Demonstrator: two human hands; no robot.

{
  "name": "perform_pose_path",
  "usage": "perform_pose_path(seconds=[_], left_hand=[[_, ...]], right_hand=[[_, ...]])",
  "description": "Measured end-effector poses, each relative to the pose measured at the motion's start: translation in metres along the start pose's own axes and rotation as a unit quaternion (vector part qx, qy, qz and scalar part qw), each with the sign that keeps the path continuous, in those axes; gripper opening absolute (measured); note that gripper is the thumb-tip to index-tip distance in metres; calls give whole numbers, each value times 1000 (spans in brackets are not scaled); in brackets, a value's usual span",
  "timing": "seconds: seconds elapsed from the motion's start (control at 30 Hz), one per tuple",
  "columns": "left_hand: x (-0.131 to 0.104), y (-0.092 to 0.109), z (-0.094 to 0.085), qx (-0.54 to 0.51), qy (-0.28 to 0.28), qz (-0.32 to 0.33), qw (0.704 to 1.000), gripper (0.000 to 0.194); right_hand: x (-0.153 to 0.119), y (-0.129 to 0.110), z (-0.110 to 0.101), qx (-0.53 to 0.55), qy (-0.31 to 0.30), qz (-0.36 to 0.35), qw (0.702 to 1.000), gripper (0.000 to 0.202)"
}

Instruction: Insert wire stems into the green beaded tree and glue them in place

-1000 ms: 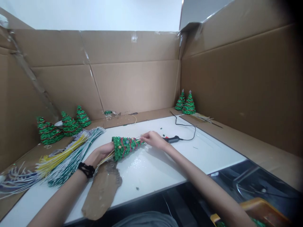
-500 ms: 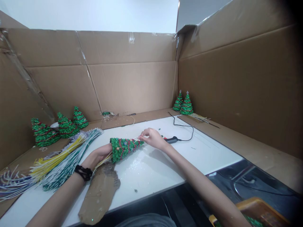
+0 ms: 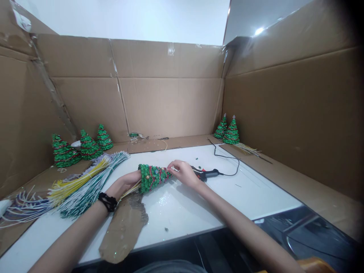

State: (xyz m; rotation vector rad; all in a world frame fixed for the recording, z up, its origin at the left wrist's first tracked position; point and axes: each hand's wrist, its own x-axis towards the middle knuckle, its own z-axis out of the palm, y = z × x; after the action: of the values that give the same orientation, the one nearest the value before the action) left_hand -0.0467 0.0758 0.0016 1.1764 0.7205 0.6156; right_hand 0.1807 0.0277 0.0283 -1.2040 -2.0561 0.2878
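Observation:
A small green Christmas tree (image 3: 153,178) with red garland and little coloured beads lies on its side just above the white board, its tip to the right. My left hand (image 3: 129,181) supports it at the wide base, with the fingers hidden inside or behind it. Thin pale strands (image 3: 131,190) hang out of that base. At the tree's upper end, my right hand (image 3: 182,172) pinches a thin pale strand against the garland; its far end is hard to make out. A black glue gun (image 3: 210,173) with a cord lies just beyond my right hand.
Several finished-looking trees (image 3: 90,146) stand at the back left, and two trees (image 3: 231,131) at the back right. Bundles of coloured wires (image 3: 85,189) lie at left. A cardboard piece (image 3: 122,231) overhangs the white board's (image 3: 193,212) front edge. Cardboard walls (image 3: 173,102) enclose the table.
The view has shifted slightly to the left. My right fingertips have come closer to the tree, and less of the pale strand shows between them. My left hand keeps its hold on the base.

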Motion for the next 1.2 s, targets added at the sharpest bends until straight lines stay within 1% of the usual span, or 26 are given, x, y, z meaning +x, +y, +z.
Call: perform_pose_path(seconds=[0.1, 0.2, 0.3, 0.5, 0.63, 0.77, 0.87, 0.97, 1.03, 1.13, 1.2], left_hand=[[-1, 1, 3, 10, -5, -2, 1000, 16], [-7, 7, 11, 15, 1, 1, 1000, 18], [-11, 12, 19, 21, 6, 8, 1000, 19], [-12, 15, 22, 14, 12, 3, 1000, 25], [-16, 17, 28, 4, 13, 0, 1000, 27], [-18, 21, 37, -12, -4, -10, 1000, 28], [-20, 23, 41, -21, -13, 2, 1000, 30], [-19, 21, 39, -21, -1, 14, 1000, 29], [-16, 18, 35, -28, 3, 11, 1000, 27], [-11, 12, 28, -52, -4, 4, 999, 26], [-10, 11, 27, -70, -13, 5, 997, 25]], right_hand=[[0, 0, 5, -25, 10, 4, 1000, 10], [0, 1, 9, -57, 6, 10, 998, 9], [-1, 1, 11, -65, 11, 3, 998, 10], [-1, 4, 15, -99, 28, -21, 995, 12], [1, 9, 17, -73, 36, -25, 996, 13], [2, 12, 19, -45, 35, -33, 998, 12], [1, 11, 19, -48, 43, -34, 997, 13], [1, 11, 20, -46, 53, -42, 997, 13], [1, 12, 22, -33, 44, -42, 998, 11], [2, 15, 23, -17, 26, -30, 999, 10], [2, 16, 25, -13, 24, -27, 999, 11]])
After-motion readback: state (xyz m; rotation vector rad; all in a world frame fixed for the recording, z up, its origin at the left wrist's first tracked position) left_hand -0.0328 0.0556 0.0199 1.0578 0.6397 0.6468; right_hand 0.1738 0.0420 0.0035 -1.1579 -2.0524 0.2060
